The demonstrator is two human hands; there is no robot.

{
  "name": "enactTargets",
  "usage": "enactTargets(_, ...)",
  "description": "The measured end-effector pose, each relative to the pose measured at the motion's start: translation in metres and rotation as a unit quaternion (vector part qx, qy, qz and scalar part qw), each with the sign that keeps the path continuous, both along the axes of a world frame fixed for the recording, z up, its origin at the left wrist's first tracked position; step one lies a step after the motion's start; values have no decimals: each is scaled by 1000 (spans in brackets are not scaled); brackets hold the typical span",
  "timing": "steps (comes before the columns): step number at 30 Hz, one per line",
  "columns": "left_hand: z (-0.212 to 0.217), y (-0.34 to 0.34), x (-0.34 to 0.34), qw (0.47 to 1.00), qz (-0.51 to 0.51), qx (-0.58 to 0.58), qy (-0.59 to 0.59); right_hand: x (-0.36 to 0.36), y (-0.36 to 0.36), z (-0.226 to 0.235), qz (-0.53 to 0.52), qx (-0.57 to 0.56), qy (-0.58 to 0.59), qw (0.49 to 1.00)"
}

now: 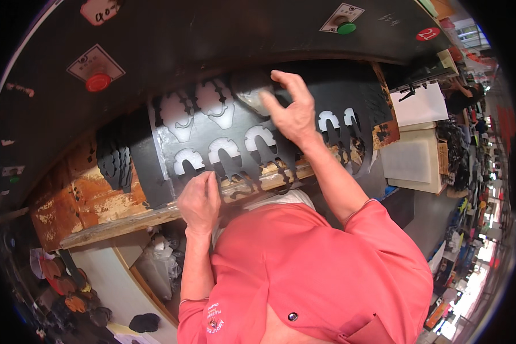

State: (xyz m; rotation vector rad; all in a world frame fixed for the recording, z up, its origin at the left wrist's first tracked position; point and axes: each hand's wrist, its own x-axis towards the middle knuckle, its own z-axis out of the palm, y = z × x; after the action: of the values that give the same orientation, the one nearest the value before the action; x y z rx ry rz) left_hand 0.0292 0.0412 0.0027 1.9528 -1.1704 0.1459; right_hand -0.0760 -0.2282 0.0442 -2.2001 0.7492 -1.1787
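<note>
A dark grey sheet (198, 133) with rows of curved cut-outs lies across the bench, and white shows through its openings. My left hand (200, 202) is closed at the sheet's near edge; what its fingers hold, if anything, is hidden. Over the far part of the sheet my right hand (295, 112) has its thumb and fingers apart. Its thumb is close to a blurred, pale, curved piece (252, 96); whether they touch, I cannot tell.
A dark machine beam (212, 34) spans the far side, with a red button (98, 82) and a green button (346, 27). Dark cut pieces (114, 157) lie stacked at left on the worn bench (69, 200). White paper (421, 106) is at right.
</note>
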Motion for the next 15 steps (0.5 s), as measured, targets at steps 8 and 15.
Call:
enactTargets(8,1,3,-1,999,39,1,14,-42,-63,67,-74,-123,-108,984)
enactTargets(15,0,5,-3,999,44,1,25,-107,12,-10,-77,70,-28,994)
